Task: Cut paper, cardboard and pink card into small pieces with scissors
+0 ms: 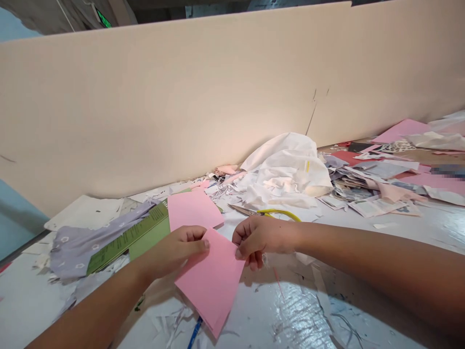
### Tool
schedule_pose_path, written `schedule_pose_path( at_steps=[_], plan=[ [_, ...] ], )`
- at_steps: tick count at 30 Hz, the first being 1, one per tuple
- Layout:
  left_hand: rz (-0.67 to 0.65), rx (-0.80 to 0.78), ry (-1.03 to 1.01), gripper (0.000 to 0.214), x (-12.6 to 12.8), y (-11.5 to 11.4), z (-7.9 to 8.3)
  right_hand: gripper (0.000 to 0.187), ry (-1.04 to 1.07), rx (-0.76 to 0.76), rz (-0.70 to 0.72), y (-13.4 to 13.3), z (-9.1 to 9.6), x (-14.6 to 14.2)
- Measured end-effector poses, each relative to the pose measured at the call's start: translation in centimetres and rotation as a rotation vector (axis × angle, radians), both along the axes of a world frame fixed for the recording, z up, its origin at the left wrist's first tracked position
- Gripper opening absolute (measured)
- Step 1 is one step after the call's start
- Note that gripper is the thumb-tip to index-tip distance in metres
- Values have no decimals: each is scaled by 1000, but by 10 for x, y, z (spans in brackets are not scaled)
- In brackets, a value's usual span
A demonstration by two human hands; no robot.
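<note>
A folded piece of pink card (214, 278) is held between my two hands above the white table. My left hand (187, 245) pinches its upper left edge, thumb on top. On the other side, my right hand (252, 242) grips the right edge between thumb and curled fingers. Just beyond the held piece lies another flat pink card (194, 209), partly over a green printed card (134, 235). Scissors with yellow handles (278, 212) rest on the table right behind my right hand, blades pointing left.
A beige partition (156, 106) stands along the back. White crumpled cloth or paper (290, 165) lies against it. Several paper and fabric scraps (378, 184) are heaped at right. Lilac flowered fabric (76, 247) lies at left. A blue pen-like stick (195, 333) is at the front.
</note>
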State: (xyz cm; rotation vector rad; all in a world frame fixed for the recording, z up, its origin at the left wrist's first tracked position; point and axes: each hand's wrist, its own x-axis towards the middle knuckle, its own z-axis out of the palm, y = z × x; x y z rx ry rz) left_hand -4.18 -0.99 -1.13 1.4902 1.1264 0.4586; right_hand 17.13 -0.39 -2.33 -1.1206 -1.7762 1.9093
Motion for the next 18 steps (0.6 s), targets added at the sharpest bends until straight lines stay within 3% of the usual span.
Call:
schedule_pose_path(
  at_steps=[5, 7, 12, 18],
  plan=[
    [200, 148, -3, 28, 7, -4, -9, 3, 86, 205, -236, 2, -3, -1],
    [252, 163, -25, 27, 9, -4, -11, 8, 91, 239, -235, 3, -6, -1],
    [225, 187, -49, 24, 13, -7, -15, 10, 15, 323, -206, -2, -7, -2],
    [309, 301, 5, 28, 22, -19, -19, 19, 15, 333, -226, -7, -4, -5]
  ],
)
